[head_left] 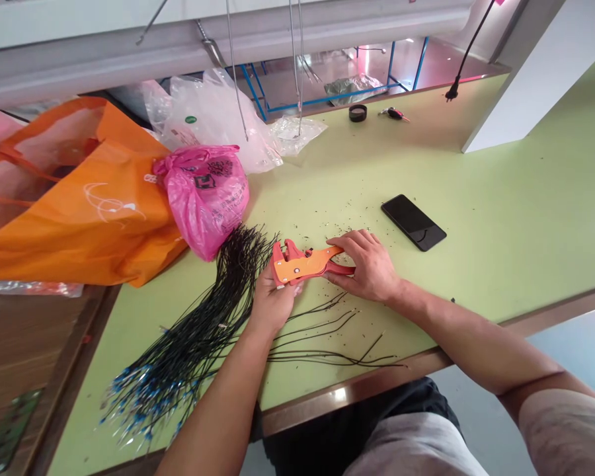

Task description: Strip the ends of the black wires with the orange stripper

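My right hand (369,264) is wrapped around the handles of an orange and red wire stripper (300,268), whose jaws point left. My left hand (272,301) is closed right below and behind the stripper's head. The tool covers most of its fingers, so what they grip is hidden. Beside the left hand lies a thick bundle of thin black wires (203,324). Blue and clear tips (149,396) show at the bundle's near end. Several loose black wires (322,357) stretch to the right beneath the left forearm, near the table edge.
A pink plastic bag (208,195) and an orange bag (104,205) stand at the left on the green table (500,211). Right of my hands lies a black phone (413,222). Farther back are a black ring-shaped object (357,113) and keys (395,114). Small scraps dot the tabletop.
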A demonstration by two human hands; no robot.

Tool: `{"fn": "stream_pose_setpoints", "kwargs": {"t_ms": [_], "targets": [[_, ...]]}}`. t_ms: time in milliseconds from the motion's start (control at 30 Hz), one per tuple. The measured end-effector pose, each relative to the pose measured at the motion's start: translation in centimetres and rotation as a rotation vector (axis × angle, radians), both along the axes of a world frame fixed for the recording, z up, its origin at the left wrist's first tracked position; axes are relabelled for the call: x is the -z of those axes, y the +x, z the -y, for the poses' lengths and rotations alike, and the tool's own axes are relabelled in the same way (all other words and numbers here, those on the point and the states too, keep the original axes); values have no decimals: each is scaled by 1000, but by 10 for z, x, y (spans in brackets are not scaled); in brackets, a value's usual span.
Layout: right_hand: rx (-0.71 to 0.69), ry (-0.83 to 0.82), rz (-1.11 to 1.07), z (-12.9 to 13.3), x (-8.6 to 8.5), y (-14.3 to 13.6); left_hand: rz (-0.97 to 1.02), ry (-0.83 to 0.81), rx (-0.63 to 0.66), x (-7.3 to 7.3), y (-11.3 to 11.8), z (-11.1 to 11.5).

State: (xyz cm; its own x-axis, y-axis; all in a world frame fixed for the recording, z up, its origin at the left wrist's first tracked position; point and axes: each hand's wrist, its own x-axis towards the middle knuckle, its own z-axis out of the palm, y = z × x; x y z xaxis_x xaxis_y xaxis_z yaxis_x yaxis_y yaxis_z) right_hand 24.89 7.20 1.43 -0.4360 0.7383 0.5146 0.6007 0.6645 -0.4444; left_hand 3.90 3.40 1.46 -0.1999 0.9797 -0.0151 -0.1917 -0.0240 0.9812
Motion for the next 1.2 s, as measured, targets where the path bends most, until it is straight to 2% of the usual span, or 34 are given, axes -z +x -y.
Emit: {"fn": "stream_pose_setpoints", "kwargs": {"t_ms": [367, 533, 733, 900, 1033, 1200], "targets": [[26, -27, 15, 0, 1, -2, -67, -55, -50, 9, -5, 1], [28, 2, 37, -2, 2, -1, -96, -42, -46, 6, -3, 1], [58, 109, 64, -6, 3, 1, -131, -23, 31, 5, -3, 4], [48, 59, 70, -8, 2, 3, -194, -38, 15, 6, -7, 5], [14, 92, 33, -6, -3, 3, -286, 68, 24, 0, -8, 4], [-14, 123, 3, -5, -5, 1, -209, 92, 36, -3, -5, 4]]}}
